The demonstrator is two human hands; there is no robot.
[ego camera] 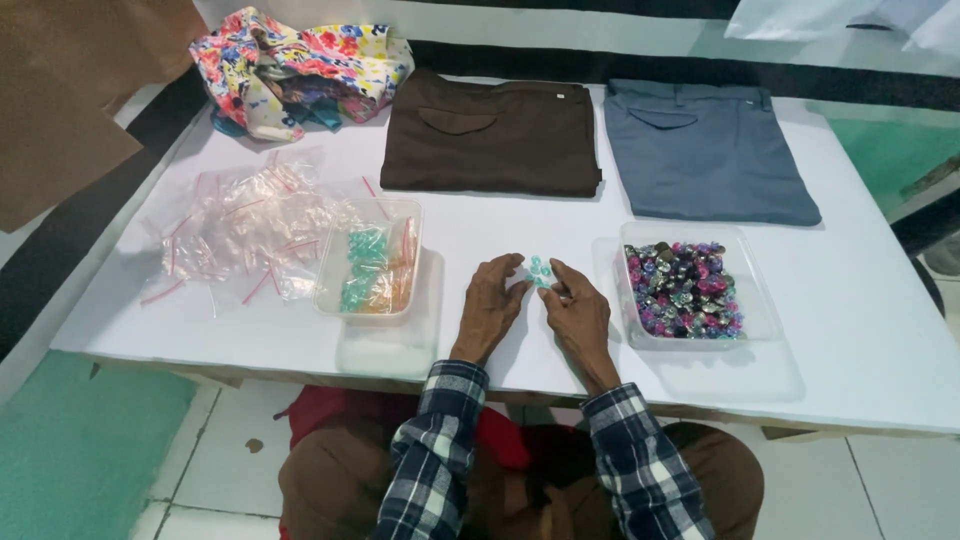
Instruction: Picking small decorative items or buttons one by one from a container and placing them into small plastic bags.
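Both hands rest on the white table (850, 300) near its front edge, palms down. My left hand (490, 305) has its fingers spread, the tips touching a small cluster of teal beads (540, 269). My right hand (575, 315) lies just right of it, fingertips curled at the same beads; whether it pinches one I cannot tell. A clear tub (755, 310) of mixed pink, purple and dark beads (683, 289) stands right of my right hand. Left of my left hand is another clear tub (330, 270) holding small bags of teal and orange beads (370, 270).
A pile of empty small clear zip bags (245, 230) lies at the left. Folded brown trousers (490, 135) and folded blue-grey trousers (705, 150) lie at the back, with a flowery cloth (300, 65) at the back left. Brown paper (60, 110) hangs past the left edge.
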